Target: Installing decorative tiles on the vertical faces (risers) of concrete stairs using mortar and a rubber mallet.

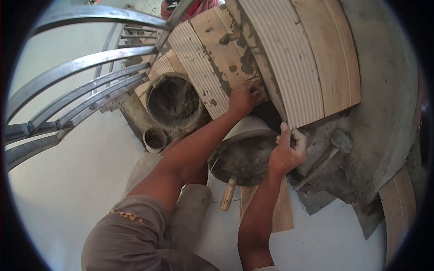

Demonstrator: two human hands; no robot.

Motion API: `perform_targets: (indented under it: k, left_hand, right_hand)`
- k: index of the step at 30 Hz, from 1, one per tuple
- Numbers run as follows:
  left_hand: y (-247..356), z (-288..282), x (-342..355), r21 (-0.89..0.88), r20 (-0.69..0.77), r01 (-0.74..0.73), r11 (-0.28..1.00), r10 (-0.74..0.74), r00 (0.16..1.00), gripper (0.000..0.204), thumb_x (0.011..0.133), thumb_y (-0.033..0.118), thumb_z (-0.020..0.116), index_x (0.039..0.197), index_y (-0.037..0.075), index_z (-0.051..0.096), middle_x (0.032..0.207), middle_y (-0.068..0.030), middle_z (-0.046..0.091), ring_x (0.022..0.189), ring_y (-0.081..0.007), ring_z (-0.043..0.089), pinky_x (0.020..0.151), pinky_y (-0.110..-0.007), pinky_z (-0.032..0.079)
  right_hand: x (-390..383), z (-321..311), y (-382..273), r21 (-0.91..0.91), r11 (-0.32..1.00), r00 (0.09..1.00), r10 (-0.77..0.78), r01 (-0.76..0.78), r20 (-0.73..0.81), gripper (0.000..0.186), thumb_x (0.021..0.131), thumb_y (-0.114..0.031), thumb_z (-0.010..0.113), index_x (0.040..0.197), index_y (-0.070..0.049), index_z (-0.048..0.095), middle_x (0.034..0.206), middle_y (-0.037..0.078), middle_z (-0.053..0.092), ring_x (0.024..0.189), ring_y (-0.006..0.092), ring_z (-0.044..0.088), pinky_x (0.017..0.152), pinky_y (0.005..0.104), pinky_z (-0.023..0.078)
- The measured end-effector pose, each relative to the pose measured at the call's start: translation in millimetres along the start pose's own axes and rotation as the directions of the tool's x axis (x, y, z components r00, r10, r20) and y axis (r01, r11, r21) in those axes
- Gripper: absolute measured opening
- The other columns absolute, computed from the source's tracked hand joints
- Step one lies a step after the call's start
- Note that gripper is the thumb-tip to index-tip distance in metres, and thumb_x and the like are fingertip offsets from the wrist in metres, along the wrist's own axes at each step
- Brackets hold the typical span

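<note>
Grey mortar (244,156) coats the inside of the near bucket (246,125) between my forearms, a wooden handle (228,194) leaning at its rim, the upper end hard to make out. My right hand (288,151) has thumb and fingers at the near corner of the ribbed stair tile (289,67); whether they pinch it, I cannot tell. My left hand (244,97) curls at the wood-look tile (228,56) one step lower, fingertips hidden, its grip impossible to tell. To its left, a second bucket (199,118) holds lumpy mortar beside a small pail (156,149), contents dim. Beyond, a person in red (192,9) is cut off at the top.
</note>
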State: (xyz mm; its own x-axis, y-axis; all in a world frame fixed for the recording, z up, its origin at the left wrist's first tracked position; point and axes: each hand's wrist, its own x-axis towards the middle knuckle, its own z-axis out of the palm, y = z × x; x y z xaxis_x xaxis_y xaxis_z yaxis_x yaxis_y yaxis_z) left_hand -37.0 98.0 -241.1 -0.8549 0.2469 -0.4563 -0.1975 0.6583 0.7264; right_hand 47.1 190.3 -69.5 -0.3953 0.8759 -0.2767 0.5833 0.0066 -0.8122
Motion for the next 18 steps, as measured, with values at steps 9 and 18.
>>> perform_targets:
  k: [9, 18]
  left_hand:
    - [3, 22, 5, 0.131, -0.026, -0.102, 0.986, 0.107, 0.994, 0.026, 0.086, 0.026, 0.074, 0.104, 0.009, 0.069, 0.096, -0.0161, 0.071, 0.089, -0.0397, 0.069, 0.076, -0.049, 0.055]
    - [-4, 10, -4, 0.227, -0.071, -0.242, 0.943, 0.263, 0.962, 0.027, 0.087, 0.032, 0.074, 0.106, 0.014, 0.069, 0.101, -0.0125, 0.067, 0.088, -0.0382, 0.069, 0.072, -0.048, 0.056]
  right_hand:
    - [2, -3, 8, 0.032, 0.999, 1.000, 0.000, 0.000, -0.007, 0.017, 0.086, -0.006, 0.082, 0.090, 0.002, 0.067, 0.077, 0.003, 0.066, 0.062, 0.0071, 0.055, 0.057, 0.0239, 0.045]
    - [2, -5, 7, 0.027, 1.000, 1.000, 0.002, -0.003, 0.013, 0.015, 0.087, -0.004, 0.080, 0.090, 0.001, 0.066, 0.078, 0.003, 0.066, 0.065, 0.0072, 0.055, 0.059, 0.0234, 0.045]
